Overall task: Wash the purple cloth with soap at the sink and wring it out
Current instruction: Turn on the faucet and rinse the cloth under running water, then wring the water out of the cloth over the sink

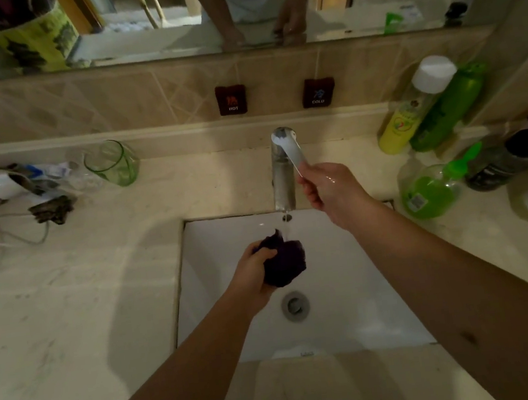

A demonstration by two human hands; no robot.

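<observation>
Over white sink [221, 303], bunched dark purple cloth [284, 261].

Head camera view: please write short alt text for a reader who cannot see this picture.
A person's left hand holds a bunched purple cloth under a thin stream from the faucet above a white sink, while the right hand grips the faucet lever. Soap bottles stand on the counter to the right, a green glass to the left.

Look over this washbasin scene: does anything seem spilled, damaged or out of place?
Nothing looks spilled or damaged. The counter's left end is cluttered, with tangled white cords lying loose beside the sink.
</observation>
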